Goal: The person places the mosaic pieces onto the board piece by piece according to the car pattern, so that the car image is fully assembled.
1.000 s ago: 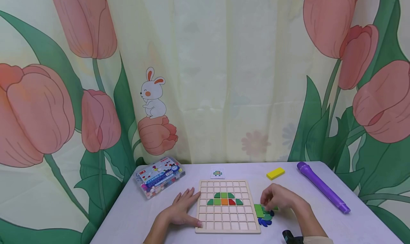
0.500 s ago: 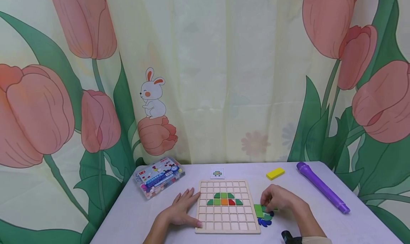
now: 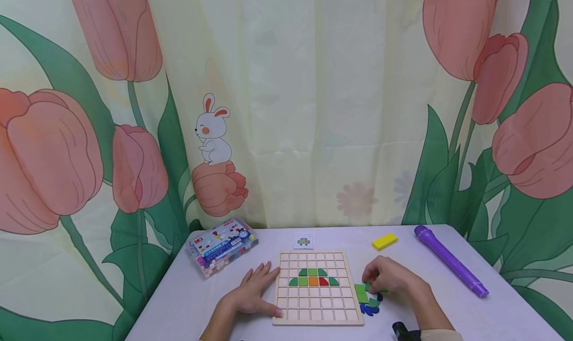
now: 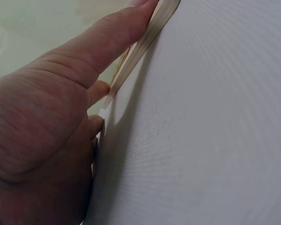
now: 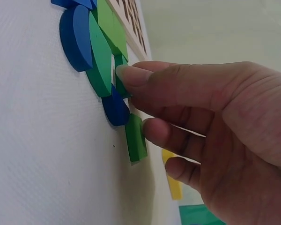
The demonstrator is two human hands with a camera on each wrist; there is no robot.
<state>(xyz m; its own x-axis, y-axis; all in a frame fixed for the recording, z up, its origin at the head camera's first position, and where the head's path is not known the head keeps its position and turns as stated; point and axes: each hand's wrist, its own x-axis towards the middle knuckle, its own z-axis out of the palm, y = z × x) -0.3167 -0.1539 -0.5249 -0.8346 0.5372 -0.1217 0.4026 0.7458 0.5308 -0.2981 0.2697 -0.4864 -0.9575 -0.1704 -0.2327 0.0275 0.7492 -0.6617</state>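
Note:
My left hand [image 3: 255, 293] lies spread at the left side of the wooden grid board [image 3: 318, 317], thumb on its lower left edge and fingertips at the side rim. The left wrist view shows that thumb over the board's pale edge [image 4: 145, 42]. On the grid, green, orange and red pieces [image 3: 313, 277] form a domed pattern. My right hand [image 3: 389, 275] is right of the board, thumb and forefinger pinching a dark green block [image 5: 122, 77], mostly hidden by the thumb. Around it lie light green squares [image 5: 110, 28], a dark green curved block [image 5: 99, 61] and blue curved blocks [image 5: 77, 40].
Behind the board lies a small pattern card [image 3: 304, 241]. A clear plastic case of colourful pieces [image 3: 224, 246] stands at the back left. At the back right are a yellow block [image 3: 384, 241] and a long purple microphone-shaped tube [image 3: 451, 261]. A flowered curtain [image 3: 286, 107] hangs behind the table.
My right hand has shifted slightly left and up, and the dark green block at its fingertips has come away from the neighbouring pieces. The left hand and the board pattern stay the same.

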